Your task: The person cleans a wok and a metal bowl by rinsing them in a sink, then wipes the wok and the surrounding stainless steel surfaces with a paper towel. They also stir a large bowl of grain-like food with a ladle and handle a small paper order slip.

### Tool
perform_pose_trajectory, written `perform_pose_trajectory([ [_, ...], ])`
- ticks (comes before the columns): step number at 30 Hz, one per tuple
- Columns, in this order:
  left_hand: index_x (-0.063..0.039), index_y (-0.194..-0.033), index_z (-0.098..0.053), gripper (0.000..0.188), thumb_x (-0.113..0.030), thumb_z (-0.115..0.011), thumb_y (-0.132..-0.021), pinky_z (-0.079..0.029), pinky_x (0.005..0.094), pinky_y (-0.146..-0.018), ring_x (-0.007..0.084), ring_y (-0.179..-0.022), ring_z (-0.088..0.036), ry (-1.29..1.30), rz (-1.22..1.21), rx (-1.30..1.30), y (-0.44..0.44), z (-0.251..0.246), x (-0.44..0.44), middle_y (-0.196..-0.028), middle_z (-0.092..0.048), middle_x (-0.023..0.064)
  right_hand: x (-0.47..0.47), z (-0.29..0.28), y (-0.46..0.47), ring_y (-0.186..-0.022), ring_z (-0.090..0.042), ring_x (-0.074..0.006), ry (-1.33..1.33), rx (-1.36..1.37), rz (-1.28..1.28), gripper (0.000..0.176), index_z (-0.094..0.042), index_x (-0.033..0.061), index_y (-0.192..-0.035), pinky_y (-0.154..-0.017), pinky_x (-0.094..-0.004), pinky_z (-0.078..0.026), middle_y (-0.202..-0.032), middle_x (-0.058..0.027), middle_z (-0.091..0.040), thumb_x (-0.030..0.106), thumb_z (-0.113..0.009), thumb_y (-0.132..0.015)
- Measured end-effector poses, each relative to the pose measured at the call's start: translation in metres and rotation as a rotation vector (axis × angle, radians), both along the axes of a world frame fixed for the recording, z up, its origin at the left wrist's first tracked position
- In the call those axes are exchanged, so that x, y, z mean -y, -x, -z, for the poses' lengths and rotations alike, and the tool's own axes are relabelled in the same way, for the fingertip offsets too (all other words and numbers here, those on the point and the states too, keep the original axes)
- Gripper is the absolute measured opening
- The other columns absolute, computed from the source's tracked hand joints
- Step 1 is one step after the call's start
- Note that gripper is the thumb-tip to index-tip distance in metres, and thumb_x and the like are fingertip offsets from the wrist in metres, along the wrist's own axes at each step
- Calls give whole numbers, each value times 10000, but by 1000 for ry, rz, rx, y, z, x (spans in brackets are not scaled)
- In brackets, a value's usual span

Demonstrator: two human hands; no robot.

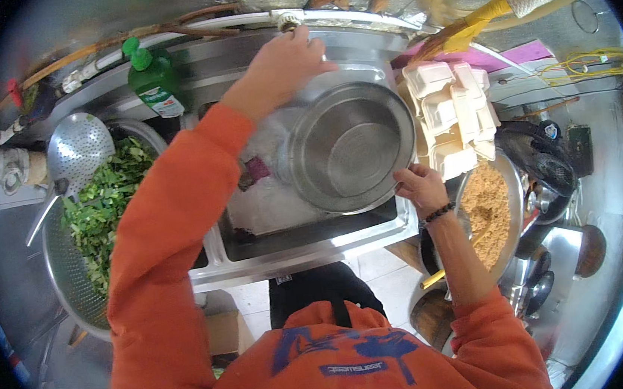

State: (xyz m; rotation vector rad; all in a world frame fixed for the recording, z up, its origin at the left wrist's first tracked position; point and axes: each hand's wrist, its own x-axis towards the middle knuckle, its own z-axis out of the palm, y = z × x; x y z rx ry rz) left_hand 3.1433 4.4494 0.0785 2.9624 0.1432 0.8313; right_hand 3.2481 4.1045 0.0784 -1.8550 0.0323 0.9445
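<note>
A round metal basin is tilted over the right bowl of a stainless steel sink. My right hand pinches its rim at the near right side. Across the sink, my left hand is closed about the tap below a fitting on the white pipe; the hand hides most of the tap. On the sink floor, left of the basin, lies a small purple scouring pad. A green pump bottle of dish soap stands at the back left of the sink.
At left, a metal colander holds chopped greens and a perforated skimmer. Stacked pale takeaway boxes stand right of the sink. Below them, a bowl contains an orange crumbly food. A yellow-handled brush hangs behind.
</note>
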Motion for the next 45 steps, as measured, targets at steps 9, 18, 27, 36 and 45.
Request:
perform_pose_trajectory([
  [9,22,-841,-647,513,-483,-625,-930,-580,345,-595,290,-676,-684,-96,-225,59,-16,-2,23,-810,-593,165,-8,124,58,-688,-620,-225,-243,-446,257,208,-560,-26,-985,-611,-367,-543,-845,-103,-601,-7,-660,-804],
  [18,48,-895,-659,542,-470,-540,-1002,-586,417,-649,369,-783,-692,6,-322,-81,-22,-6,38,-912,-621,255,-14,177,100,-866,-588,-244,-419,-596,365,296,-532,44,-1079,-846,-438,-558,-994,-80,-586,-47,-580,-801],
  [27,72,-992,-666,566,-451,-456,-1045,-578,475,-756,435,-870,-684,82,-346,-145,-23,-14,43,-979,-621,312,-25,167,101,-809,-616,-241,-494,-535,479,242,-526,28,-1004,-715,-396,-548,-924,-85,-592,-40,-590,-781],
  [36,32,-1203,-629,344,-148,-512,-934,-512,498,-921,461,-1047,-624,390,22,-102,3,-10,6,-1194,-567,300,9,152,86,-769,-627,-218,-448,-441,517,238,-570,20,-987,-642,-334,-501,-864,-93,-608,-28,-617,-759],
  [45,-85,-1471,-488,461,-172,-502,-1018,-421,377,-1082,292,-1298,-540,578,97,-160,18,-6,-7,-1459,-519,168,112,122,109,-917,-641,-252,-650,-383,538,266,-601,-6,-1079,-829,-445,-558,-1026,-121,-659,31,-597,-815],
])
